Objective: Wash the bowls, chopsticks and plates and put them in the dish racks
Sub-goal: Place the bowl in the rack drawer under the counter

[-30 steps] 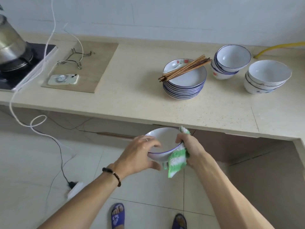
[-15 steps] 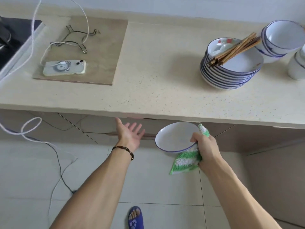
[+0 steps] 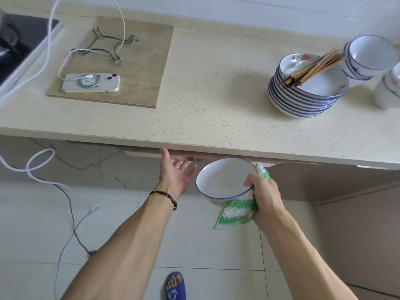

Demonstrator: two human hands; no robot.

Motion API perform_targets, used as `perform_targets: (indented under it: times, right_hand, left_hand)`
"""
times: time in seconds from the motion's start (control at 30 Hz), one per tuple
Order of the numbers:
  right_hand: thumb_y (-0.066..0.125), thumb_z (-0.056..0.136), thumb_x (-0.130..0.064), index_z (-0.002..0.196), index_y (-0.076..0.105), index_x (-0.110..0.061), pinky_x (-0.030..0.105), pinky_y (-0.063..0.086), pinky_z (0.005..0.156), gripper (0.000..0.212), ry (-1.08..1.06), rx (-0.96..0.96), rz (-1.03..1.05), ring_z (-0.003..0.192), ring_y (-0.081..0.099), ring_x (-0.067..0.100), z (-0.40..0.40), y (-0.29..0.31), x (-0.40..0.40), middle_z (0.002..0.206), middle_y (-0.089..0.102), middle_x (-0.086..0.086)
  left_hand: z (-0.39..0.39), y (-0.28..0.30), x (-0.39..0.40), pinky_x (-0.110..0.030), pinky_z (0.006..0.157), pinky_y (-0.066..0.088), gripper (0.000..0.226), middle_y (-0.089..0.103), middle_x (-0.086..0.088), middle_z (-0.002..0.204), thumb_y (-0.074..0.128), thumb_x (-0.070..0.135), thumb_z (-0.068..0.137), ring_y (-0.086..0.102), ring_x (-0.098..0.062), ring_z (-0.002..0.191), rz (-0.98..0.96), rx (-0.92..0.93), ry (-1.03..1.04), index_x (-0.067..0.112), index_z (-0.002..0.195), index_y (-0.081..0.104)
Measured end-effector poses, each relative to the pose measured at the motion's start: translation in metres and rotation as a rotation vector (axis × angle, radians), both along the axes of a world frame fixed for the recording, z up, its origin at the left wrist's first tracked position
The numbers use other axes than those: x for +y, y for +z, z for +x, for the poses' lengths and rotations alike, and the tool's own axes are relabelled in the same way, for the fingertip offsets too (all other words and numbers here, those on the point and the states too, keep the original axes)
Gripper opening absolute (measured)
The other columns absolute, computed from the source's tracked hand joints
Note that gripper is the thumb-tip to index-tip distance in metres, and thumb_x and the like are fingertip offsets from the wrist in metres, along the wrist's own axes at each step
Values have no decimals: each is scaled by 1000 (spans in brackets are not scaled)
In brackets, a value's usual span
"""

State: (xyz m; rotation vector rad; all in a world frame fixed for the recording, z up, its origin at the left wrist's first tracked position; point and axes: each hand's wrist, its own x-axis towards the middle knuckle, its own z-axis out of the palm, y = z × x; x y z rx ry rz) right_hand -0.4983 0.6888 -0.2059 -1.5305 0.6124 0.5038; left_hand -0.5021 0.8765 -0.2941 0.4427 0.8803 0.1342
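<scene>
Head view: right hand [image 3: 263, 195] grips bowl [image 3: 223, 180] plus green cloth [image 3: 236, 211] below the surface [image 3: 216, 94] front edge; left hand [image 3: 175, 176] spread, holding nothing, just beside. Plate stack [image 3: 303, 100] with chopsticks [image 3: 313, 68] near right edge. No legible writing.

The right hand [image 3: 263, 194] gripped a white bowl [image 3: 223, 180] by its rim together with a green-and-white cloth [image 3: 237, 211], below the counter [image 3: 205, 100] edge. The left hand [image 3: 175, 173] reached out palm up, fingertips seemingly touching the counter's underside. Chopsticks [image 3: 313, 69] lay across the stacked plates [image 3: 307, 92].
</scene>
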Motion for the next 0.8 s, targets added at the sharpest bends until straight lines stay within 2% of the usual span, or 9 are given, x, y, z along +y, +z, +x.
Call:
perform_targets:
  times: [0.1,0.2,0.27,0.37,0.43,0.5,0.57,0.7,0.8]
  right_hand:
    - [51,83,3,83,50,-11,32,41,62,15,30,2,6,59,44,21,-8,6,-4,69,44,4]
    - [52,81,2,84,51,-11,37,42,67,14,72,3,10,64,47,24,-17,15,-9,71,46,7]
    - [51,81,2,81,48,-13,40,40,71,16,100,-4,16,73,45,26,-26,19,-12,74,43,8]
    - [51,80,3,80,46,-15,42,39,74,18,145,-11,28,82,44,28,-40,24,-13,79,42,9]
    - [52,81,3,82,49,-14,42,41,74,18,187,-17,38,83,46,29,-50,25,-10,80,44,10]
    - [51,82,3,85,51,-13,43,42,74,16,229,-18,47,82,47,30,-60,26,-5,81,45,10]
    - [51,83,4,83,49,-15,43,44,74,18,256,-5,52,78,49,30,-71,25,1,81,46,11]
    - [51,81,3,91,54,-6,41,44,72,14,334,1,42,79,48,29,-88,22,11,83,47,12]
    - [52,81,3,88,53,-9,38,45,69,14,376,-1,22,72,50,27,-95,21,22,77,49,10]
  left_hand:
    - [-22,3,-11,-44,95,50,53,61,-8,103,42,64,98,63,-20,101,50,80,-23,12,93,50]
    - [-53,8,-19,-40,78,53,45,61,-9,95,46,55,101,63,-21,89,198,220,-165,11,96,55]
    - [-80,13,-24,-39,74,54,33,59,-8,97,57,42,99,59,-23,89,480,431,-334,9,106,59]
    - [-130,11,-29,-42,93,48,55,50,-17,132,64,31,93,45,-33,127,1076,667,-493,4,137,45]
    - [-160,5,-32,-47,120,26,87,8,-22,163,62,43,95,-1,-33,153,1307,613,-762,1,156,17]
    - [-183,1,-40,-45,125,1,101,-26,-26,160,55,54,96,-32,-35,147,1345,556,-1066,-2,156,-3]
    - [-202,0,-48,-45,123,-10,108,-39,-24,154,52,58,95,-41,-34,141,1329,566,-1212,1,154,-19]
    - [-225,7,-39,-52,123,-7,106,-29,-20,161,60,53,91,-33,-30,147,1282,530,-1188,4,158,-7]
    - [-232,27,-27,-51,125,3,117,-10,-7,167,75,58,80,-15,-23,154,1308,386,-910,16,160,0]
